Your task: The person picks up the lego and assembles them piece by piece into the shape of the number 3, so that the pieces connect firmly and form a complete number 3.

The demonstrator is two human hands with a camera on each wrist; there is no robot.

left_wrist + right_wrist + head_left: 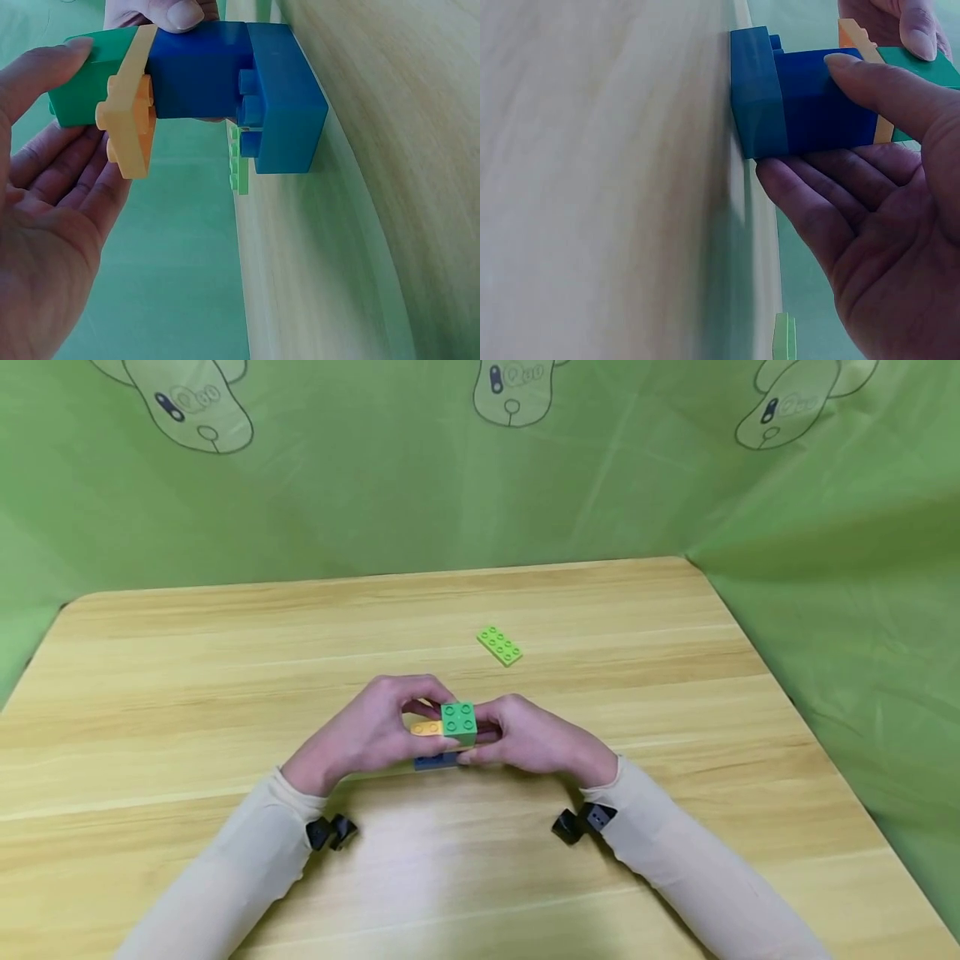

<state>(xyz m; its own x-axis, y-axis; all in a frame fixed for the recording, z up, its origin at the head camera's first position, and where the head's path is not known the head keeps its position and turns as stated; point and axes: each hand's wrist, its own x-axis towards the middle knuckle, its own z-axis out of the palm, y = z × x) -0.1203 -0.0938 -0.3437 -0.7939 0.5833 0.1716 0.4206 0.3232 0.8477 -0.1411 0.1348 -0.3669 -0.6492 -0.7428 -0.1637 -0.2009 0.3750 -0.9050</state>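
Both hands hold a stack of building blocks upright over the table. A green brick [459, 721] with studs sits on top. Below it a thin orange plate [129, 112] juts out to the left. Under that come a dark blue brick [201, 71] and, at the bottom, a lighter blue brick [289, 101] that also extends leftward. My left hand [371, 727] pinches the green brick between thumb and fingers. From the other side, my right hand [536, 735] grips the dark blue brick, its thumb on the near face. Whether the bottom brick touches the table is unclear.
A light green studded plate [499, 646] lies on the wooden table [187, 693], beyond the hands. Green cloth [375, 502] with printed cartoon faces hangs behind the table and along its right side. Black devices [585, 822] are strapped at the wrists.
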